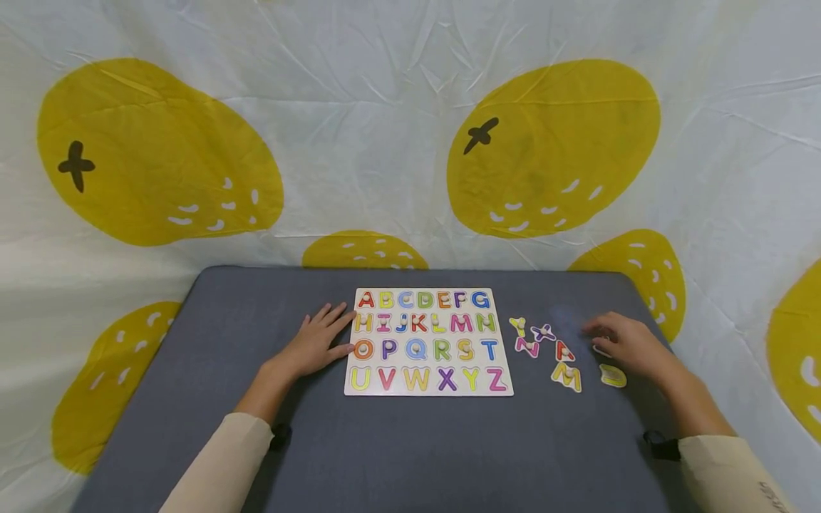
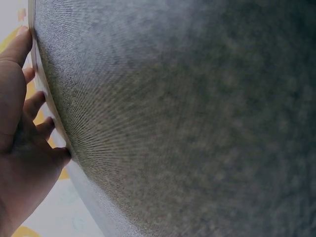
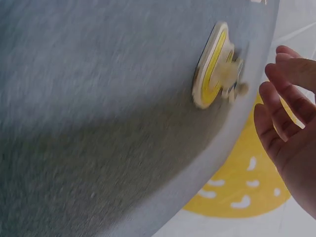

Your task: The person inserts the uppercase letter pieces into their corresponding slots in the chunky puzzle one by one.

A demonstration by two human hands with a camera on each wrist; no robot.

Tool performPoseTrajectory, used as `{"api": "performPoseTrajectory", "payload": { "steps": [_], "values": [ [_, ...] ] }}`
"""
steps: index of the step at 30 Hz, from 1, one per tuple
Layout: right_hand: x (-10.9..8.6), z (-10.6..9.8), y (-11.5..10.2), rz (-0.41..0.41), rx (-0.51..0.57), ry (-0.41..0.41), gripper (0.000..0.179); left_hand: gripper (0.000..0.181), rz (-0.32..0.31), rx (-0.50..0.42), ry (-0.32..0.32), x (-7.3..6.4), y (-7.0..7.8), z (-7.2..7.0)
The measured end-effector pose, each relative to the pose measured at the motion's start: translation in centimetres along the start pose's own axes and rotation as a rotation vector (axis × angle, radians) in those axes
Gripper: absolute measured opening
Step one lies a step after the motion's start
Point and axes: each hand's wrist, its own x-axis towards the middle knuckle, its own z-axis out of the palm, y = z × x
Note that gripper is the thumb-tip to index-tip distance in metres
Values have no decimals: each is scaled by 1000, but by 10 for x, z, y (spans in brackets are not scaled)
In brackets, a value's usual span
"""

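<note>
A white alphabet puzzle board (image 1: 428,360) lies on the table, with knobbed letters in its upper rows and no knobs along its bottom row. My left hand (image 1: 314,343) rests at its left edge, fingers spread, thumb and fingertips on the rim. Over the loose letters to the right hovers my right hand (image 1: 618,342), fingers loosely bent and nothing between them. Below it lies a yellow U piece (image 1: 613,376), whose knob shows in the right wrist view. Another piece (image 1: 601,350) is mostly hidden under that hand.
Between board and right hand lie a yellow Y (image 1: 518,326), a purple X (image 1: 544,332), a pink Z (image 1: 527,347), a red V (image 1: 564,350) and a yellow W (image 1: 567,377). The grey table (image 1: 410,456) meets a lemon-print cloth (image 1: 372,164) behind.
</note>
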Motion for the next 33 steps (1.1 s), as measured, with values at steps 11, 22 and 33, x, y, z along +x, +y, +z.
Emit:
{"api": "performPoseTrajectory", "payload": {
  "steps": [11, 22, 33],
  "values": [
    [-12, 3, 20, 5, -56, -35, 24, 73, 1, -2, 12, -3, 1, -1],
    [-12, 8, 28, 63, -54, -53, 17, 76, 1, -7, 1, 0, -2, 2],
    [-1, 5, 5, 36, -40, -31, 14, 76, 2, -9, 4, -1, 0, 0]
  ]
}}
